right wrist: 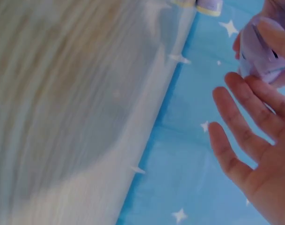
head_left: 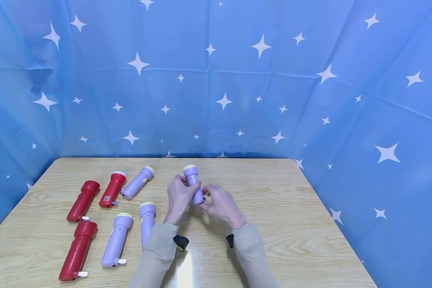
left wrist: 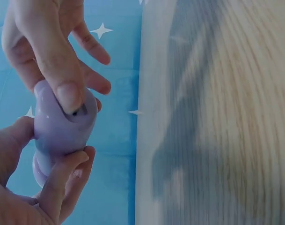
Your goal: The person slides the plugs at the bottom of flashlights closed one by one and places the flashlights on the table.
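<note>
A lavender flashlight (head_left: 192, 178) with a pale cream lens rim is held above the table, its head tilted up and away. My left hand (head_left: 180, 193) grips its body, thumb on one side and fingers round the other. At the tail end, my right hand (head_left: 220, 202) pinches with thumb and index finger. In the left wrist view, the right thumb (left wrist: 69, 96) presses at a dark slot in the flashlight's base (left wrist: 62, 126). The other right fingers (right wrist: 231, 110) spread loosely away from it in the right wrist view.
On the left lie three red flashlights (head_left: 78, 251) and three more lavender ones (head_left: 117, 240), several with a tab sticking out at the base. My left sleeve (head_left: 158, 248) overlaps the nearest lavender flashlight (head_left: 147, 218). A blue star-patterned curtain (head_left: 237, 88) hangs behind the wooden table (head_left: 291, 224).
</note>
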`<state>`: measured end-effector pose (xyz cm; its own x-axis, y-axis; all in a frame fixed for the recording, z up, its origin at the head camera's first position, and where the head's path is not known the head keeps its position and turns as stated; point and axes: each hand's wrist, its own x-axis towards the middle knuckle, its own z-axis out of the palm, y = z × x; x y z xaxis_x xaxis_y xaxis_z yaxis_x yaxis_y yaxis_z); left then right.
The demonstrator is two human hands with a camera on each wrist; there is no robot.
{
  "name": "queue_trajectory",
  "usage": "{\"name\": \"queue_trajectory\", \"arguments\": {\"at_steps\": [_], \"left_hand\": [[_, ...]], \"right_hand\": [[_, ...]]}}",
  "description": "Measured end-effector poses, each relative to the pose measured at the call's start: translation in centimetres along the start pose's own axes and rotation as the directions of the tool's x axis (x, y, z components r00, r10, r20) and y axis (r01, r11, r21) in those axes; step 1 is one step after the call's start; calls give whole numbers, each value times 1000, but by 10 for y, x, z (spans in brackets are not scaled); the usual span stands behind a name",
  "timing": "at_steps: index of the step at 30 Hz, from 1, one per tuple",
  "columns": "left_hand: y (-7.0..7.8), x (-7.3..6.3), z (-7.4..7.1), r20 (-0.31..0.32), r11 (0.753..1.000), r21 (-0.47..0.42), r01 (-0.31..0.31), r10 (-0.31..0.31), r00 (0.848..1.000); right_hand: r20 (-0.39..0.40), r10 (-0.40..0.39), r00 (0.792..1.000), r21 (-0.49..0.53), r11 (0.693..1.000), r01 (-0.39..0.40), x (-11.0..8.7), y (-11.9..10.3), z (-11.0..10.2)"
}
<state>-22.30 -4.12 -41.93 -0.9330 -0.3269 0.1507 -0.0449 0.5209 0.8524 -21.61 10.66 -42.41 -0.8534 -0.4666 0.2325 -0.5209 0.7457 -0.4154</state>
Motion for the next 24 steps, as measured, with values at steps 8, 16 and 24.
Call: {"name": "queue_trajectory", "arguments": {"at_steps": [8, 16, 24], "left_hand": [[6, 3, 27, 101, 1000, 16, 2, -4, 995], [19, 1, 67, 206, 999, 53, 3, -14, 978], [32, -7, 106, 277, 986, 162, -30, -16, 961]], "right_hand": [[144, 72, 987, 139, 986, -92, -11, 36, -21], [-16, 291, 957, 119, 950, -287, -25, 73, -47], [-101, 423, 900, 83, 906, -416, -37, 101, -60]]}}
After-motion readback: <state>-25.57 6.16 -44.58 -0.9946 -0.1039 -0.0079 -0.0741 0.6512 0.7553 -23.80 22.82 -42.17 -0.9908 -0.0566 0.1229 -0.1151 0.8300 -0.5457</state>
